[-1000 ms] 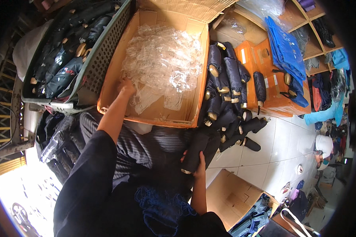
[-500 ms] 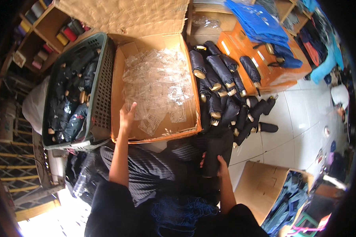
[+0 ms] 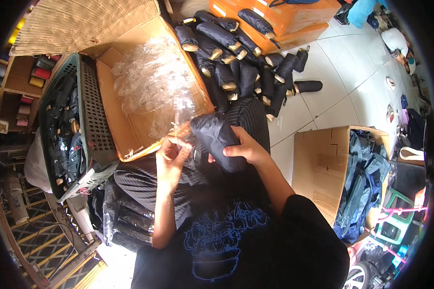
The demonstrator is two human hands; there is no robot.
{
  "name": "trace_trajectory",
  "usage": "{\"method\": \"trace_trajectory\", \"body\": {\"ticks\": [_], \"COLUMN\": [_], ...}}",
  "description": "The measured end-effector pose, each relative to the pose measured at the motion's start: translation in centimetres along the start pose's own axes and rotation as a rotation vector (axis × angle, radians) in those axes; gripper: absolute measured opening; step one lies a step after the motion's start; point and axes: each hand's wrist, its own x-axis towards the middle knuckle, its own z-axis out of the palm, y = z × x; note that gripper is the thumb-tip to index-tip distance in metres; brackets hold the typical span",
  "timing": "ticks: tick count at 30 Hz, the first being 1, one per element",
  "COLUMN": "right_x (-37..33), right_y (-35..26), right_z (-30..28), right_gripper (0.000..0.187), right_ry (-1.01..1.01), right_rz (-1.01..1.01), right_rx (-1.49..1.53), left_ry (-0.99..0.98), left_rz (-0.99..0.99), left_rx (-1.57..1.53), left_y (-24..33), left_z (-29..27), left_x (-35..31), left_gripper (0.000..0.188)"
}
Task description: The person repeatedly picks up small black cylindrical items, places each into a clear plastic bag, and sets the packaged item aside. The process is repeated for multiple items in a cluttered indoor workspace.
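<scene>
Head view: a black compact umbrella (image 3: 214, 137) is held by the right hand (image 3: 248, 147) above the lap, just beyond the near edge of an open cardboard box (image 3: 110, 98). The umbrella is tilted, its far end leaned toward the box and toward the left hand. It is wrapped at the side by the right fingers, with the thumb laid across its upper face; the grasp is closed only as far as the umbrella's thickness allows.

The left hand (image 3: 171, 159) is raised near the box's near edge, just beside the umbrella. Its fingers are curled, and the thumb and forefinger are brought close together. A faint sheen of clear film is seen just beside them, but whether it is pinched cannot be told.

Clear plastic sleeves (image 3: 147, 72) are spread in a loose heap inside the box. To the right of the box, more black umbrellas (image 3: 246, 77) are piled, some of them on the tiled floor (image 3: 337, 72); to the left, others are held in a dark green perforated basket (image 3: 101, 125).

The step in hand is judged to be the presenting of one umbrella to the left hand, close to the sleeves. For the next move, a steady right-hand hold and a fine left-hand pinch seem to be called for; if a sleeve is to be used, its mouth would need to be parted and lined up with the umbrella's end.
</scene>
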Motion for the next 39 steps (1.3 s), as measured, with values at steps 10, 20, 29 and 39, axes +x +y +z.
{"method": "trace_trajectory", "body": {"ticks": [10, 20, 29, 39], "right_x": [-1.6, -1.5, -1.8, -1.6], "right_y": [0.4, 0.5, 1.7, 0.4], "right_z": [0.9, 0.9, -0.4, 0.0], "right_gripper": [0.076, 0.062, 0.066, 0.087], "right_ry": [-0.018, -0.015, -0.047, -0.077], "right_rz": [0.032, 0.075, 0.129, 0.048], "right_rx": [0.051, 0.078, 0.155, 0.158], "left_ry": [-0.119, -0.129, -0.106, -0.089], "left_rz": [-0.080, -0.069, -0.055, -0.042], "left_rx": [-0.106, -0.132, -0.107, -0.230], "left_y": [-0.2, 0.0, -0.5, 0.7], "left_z": [0.5, 0.4, -0.5, -1.2], "left_x": [-1.2, -1.2, -1.6, -1.5], "left_gripper": [0.006, 0.007, 0.006, 0.009]}}
